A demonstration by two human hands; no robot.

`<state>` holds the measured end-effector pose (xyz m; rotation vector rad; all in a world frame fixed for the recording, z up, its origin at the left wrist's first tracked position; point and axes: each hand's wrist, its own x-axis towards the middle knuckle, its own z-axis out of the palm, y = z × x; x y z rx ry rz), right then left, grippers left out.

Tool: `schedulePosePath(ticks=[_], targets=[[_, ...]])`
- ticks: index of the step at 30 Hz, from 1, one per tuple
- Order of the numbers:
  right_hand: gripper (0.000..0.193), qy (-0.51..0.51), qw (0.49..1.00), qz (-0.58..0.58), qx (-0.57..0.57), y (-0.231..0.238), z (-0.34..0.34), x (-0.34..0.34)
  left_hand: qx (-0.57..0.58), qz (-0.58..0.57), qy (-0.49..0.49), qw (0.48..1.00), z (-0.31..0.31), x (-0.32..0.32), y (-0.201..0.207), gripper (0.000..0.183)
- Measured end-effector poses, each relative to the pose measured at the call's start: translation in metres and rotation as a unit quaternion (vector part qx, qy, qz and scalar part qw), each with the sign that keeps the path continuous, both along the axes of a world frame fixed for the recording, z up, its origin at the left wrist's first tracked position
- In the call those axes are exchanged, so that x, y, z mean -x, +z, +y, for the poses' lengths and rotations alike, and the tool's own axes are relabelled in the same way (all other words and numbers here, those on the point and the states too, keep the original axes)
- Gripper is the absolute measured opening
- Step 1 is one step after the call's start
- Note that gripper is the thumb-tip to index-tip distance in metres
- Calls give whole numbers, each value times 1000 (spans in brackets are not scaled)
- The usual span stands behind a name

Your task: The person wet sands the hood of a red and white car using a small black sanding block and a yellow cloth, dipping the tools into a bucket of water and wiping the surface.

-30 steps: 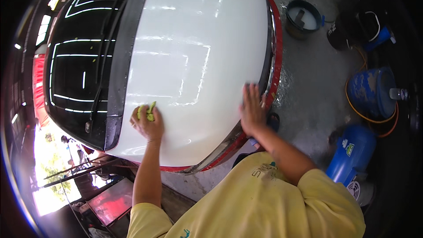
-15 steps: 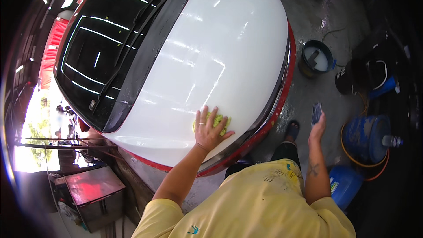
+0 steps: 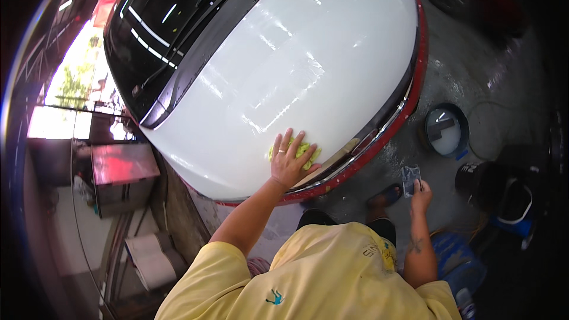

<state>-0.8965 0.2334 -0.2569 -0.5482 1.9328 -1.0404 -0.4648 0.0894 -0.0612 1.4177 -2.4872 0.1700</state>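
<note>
My left hand [image 3: 290, 159] lies palm down on the white car hood [image 3: 332, 71], near its front edge. Under its spread fingers it holds a bunched yellow-green cloth [image 3: 313, 156], pressed against the paint. Lower right, beside the front bumper, my right hand [image 3: 421, 194] is raised off the car. Its fingers and thumb pinch a small flat dark rectangular piece [image 3: 410, 180] with a pale, smeared-looking face. What this piece is, I cannot make out.
Red trim [image 3: 419, 71] edges the car's front. A bucket [image 3: 465, 124] of cloudy liquid, a dark block in it, stands on the wet floor. Nearby are a black bucket [image 3: 474, 181] and a blue jug [image 3: 453, 264]. A metal cabinet [image 3: 127, 195] stands at left.
The view has shifted, putting the buckets lower in it. My right hand has turned, so the dark piece shows its broad face. The left hand stays on the cloth near the hood's front.
</note>
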Motion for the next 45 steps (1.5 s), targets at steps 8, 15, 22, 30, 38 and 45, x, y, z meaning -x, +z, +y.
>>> schedulePosePath(ticks=[8,15,22,30,38,45], targets=[[41,34,991,-124,-45,-20,-12,120,40,36,56,997,-39,103,-29,43],[31,95,991,34,-90,-45,-16,157,-71,268,-4,961,-96,262,-58,25],[21,12,983,138,-122,-41,-65,202,-448,352,131,812,-126,432,-170,43],[28,69,984,112,-121,-179,-149,270,-725,268,268,576,-170,550,-351,54],[52,243,850,441,-153,-379,-228,320,-473,-41,-108,874,-233,641,-552,77],[64,177,928,0,-328,-427,-224,313,-528,-174,-121,822,-219,620,-691,79]])
